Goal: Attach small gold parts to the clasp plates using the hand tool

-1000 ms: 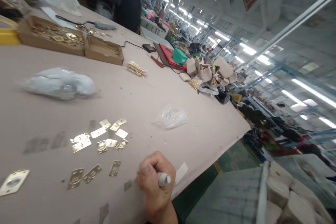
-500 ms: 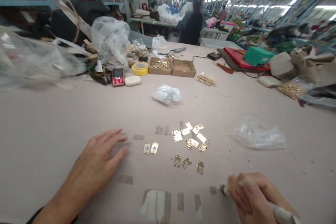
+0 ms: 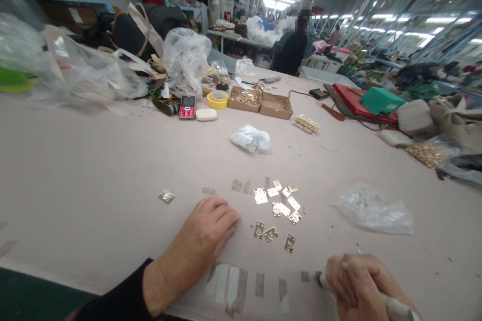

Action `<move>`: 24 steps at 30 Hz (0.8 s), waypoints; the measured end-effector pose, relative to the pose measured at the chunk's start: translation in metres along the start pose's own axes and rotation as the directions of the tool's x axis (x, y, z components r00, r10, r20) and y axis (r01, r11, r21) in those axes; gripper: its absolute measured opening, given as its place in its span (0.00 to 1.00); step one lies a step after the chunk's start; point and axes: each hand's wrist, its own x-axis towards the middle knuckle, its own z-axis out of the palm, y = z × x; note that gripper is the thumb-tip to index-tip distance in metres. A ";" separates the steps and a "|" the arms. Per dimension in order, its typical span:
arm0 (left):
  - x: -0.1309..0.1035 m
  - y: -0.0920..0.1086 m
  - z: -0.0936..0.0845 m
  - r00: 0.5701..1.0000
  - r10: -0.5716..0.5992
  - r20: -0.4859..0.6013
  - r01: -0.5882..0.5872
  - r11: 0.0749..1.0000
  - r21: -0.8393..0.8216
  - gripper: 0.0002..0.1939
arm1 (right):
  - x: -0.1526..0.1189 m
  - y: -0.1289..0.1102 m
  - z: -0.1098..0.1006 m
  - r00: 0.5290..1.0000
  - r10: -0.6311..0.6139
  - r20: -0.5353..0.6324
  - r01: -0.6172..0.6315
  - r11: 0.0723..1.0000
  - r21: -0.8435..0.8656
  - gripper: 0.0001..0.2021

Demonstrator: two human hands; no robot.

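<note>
My left hand (image 3: 205, 233) rests on the table with its fingers bent together and pointing down. Its fingertips hide whatever is under them. A small gold metal plate (image 3: 166, 196) lies alone to the left of this hand. In my right hand (image 3: 361, 281), at the lower right, the fingers are wrapped round a thick pale-handled tool (image 3: 399, 308) whose dark tip touches or nearly touches the table. Between the hands lies a loose group of gold plates (image 3: 284, 205), some with rings. Closer to me are several more ring plates (image 3: 271, 233).
Strips of worn tape (image 3: 259, 285) mark the near table. A clear plastic bag (image 3: 374, 209) lies at right, a white bundle (image 3: 251, 139) farther up. Behind stand cardboard boxes (image 3: 276, 105), yellow tape rolls (image 3: 218, 100) and a red phone (image 3: 187, 108). A person (image 3: 291, 50) sits beyond.
My left hand has moved right, over where two plates lay side by side, and its fingers have closed. One plate now shows farther left. My right hand keeps its hold.
</note>
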 end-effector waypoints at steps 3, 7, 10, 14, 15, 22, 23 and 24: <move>-0.014 0.031 0.013 0.999 0.018 -0.050 -0.019 1.000 -0.009 0.09 | 0.001 -0.008 0.013 0.998 -0.060 0.017 0.059 0.997 0.046 0.10; -0.028 0.061 0.026 0.996 -0.006 -0.084 0.005 1.000 -0.013 0.10 | 0.001 -0.018 0.035 0.999 -0.030 0.012 0.026 0.962 0.272 0.13; -0.035 0.064 0.022 0.994 -0.018 -0.104 0.016 1.000 -0.026 0.10 | 0.000 -0.015 0.051 0.993 0.116 0.009 -0.110 0.906 0.408 0.14; -0.043 0.057 0.012 0.997 0.049 -0.062 -0.051 0.998 -0.037 0.10 | 0.002 0.001 0.067 0.944 0.329 0.005 -0.273 0.776 0.568 0.13; -0.045 0.056 0.012 0.997 0.067 -0.049 -0.069 0.997 -0.037 0.11 | 0.003 0.005 0.069 0.929 0.371 0.005 -0.299 0.743 0.599 0.12; -0.052 0.054 0.020 0.996 0.079 0.028 -0.079 0.997 -0.008 0.14 | 0.004 0.018 0.075 0.897 0.441 0.030 -0.355 0.677 0.645 0.10; -0.053 0.053 0.020 0.997 0.079 0.025 -0.079 0.997 -0.003 0.14 | 0.004 0.018 0.075 0.894 0.447 0.028 -0.358 0.675 0.645 0.11; -0.054 0.053 0.021 0.997 0.078 0.026 -0.078 0.997 -0.001 0.14 | 0.003 0.018 0.075 0.893 0.450 0.027 -0.359 0.674 0.645 0.11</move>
